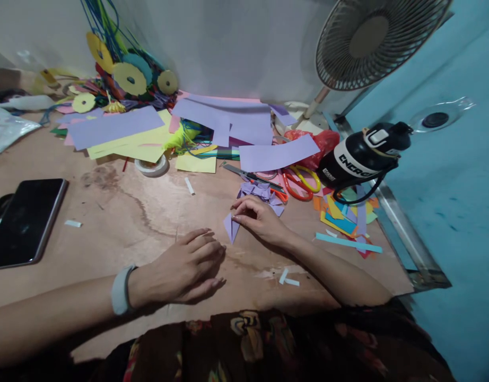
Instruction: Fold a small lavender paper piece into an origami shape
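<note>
My right hand (260, 218) pinches the top of a small folded purple paper piece (230, 228), whose point faces down toward me. Just beyond that hand lies a pile of folded purple paper pieces (257, 191). My left hand (189, 265), with a grey band at the wrist, rests palm down on the wooden table (109, 223). Its fingers are loosely spread and nothing shows in them. A gap of bare wood separates it from the purple piece.
Purple sheets (244, 119), a tape roll (151, 166), a cutter (248, 175) and orange-handled scissors (298, 185) lie behind my hands. A black bottle (359, 156), paper scraps (342, 220) and a fan (372, 42) are right; a phone (27, 223) lies left.
</note>
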Motion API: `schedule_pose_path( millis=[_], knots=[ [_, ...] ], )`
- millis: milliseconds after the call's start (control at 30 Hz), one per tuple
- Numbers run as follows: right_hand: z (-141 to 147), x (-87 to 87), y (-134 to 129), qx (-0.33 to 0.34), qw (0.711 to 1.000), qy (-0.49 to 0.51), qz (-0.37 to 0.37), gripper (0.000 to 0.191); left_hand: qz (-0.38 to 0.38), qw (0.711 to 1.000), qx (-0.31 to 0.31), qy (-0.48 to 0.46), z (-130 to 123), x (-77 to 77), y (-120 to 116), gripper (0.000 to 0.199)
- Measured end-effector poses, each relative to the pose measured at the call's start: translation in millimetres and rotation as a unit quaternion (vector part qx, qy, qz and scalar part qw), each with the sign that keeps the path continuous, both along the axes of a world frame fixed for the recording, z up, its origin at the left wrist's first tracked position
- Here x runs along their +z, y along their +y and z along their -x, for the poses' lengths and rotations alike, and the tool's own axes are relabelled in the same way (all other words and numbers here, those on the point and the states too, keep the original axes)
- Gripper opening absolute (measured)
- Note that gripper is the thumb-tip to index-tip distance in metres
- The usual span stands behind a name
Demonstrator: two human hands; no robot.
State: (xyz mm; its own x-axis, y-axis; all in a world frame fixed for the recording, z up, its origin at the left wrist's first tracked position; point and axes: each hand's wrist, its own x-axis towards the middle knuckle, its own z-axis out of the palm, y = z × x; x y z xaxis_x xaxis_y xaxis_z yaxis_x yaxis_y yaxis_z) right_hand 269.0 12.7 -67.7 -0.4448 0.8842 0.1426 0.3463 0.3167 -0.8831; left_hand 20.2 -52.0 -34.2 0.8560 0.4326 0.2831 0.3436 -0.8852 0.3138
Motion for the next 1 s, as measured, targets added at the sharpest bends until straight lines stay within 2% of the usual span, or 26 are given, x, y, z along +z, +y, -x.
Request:
schedule_pose_path(
  millis=[100, 167, 233, 300, 367, 467, 567, 733, 833, 1000],
  knots=[
    [3, 3.6, -4, -0.022, 0.999, 0.042, 0.013, 0.009, 0.042, 0.998, 0.024, -0.029, 4, 1.7, 5, 0.024],
    [6, 9.4, -10, -0.029, 0.997, 0.072, 0.002, 0.009, 0.086, 0.992, 0.068, -0.062, 7, 1.2, 9, 0.024],
    [9, 16.6, -18, -0.020, 0.995, 0.086, -0.044, 0.006, 0.113, 0.980, 0.127, -0.104, 9, -0.8, 13, 0.037],
    [11, 23.1, -27, 0.014, 0.989, 0.083, -0.120, 0.003, 0.117, 0.974, 0.155, -0.118, 9, -3.6, 15, 0.055],
    [13, 26.9, -34, 0.060, 0.977, 0.070, -0.191, 0.002, 0.104, 0.981, 0.125, -0.110, 7, -5.9, 16, 0.050],
    [14, 26.2, -39, 0.112, 0.960, 0.042, -0.255, 0.014, 0.048, 0.990, 0.055, -0.122, 6, -6.8, 18, 0.018],
    [12, 20.9, -39, 0.116, 0.938, 0.001, -0.327, 0.020, -0.031, 0.993, 0.037, -0.111, 9, -4.6, 23, 0.021],
    [9, 13.9, -27, 0.109, 0.860, -0.082, -0.492, 0.015, -0.107, 0.990, 0.040, -0.078, 16, -2.1, 38, 0.025],
    [8, 10.2, -19, 0.100, 0.838, -0.142, -0.517, 0.017, -0.113, 0.991, 0.050, -0.047, 16, -4.3, 42, 0.027],
    [4, 2.7, -18, 0.116, 0.853, -0.190, -0.471, 0.016, -0.095, 0.994, 0.040, -0.037, 9, -9.8, 35, 0.023]
  ],
)
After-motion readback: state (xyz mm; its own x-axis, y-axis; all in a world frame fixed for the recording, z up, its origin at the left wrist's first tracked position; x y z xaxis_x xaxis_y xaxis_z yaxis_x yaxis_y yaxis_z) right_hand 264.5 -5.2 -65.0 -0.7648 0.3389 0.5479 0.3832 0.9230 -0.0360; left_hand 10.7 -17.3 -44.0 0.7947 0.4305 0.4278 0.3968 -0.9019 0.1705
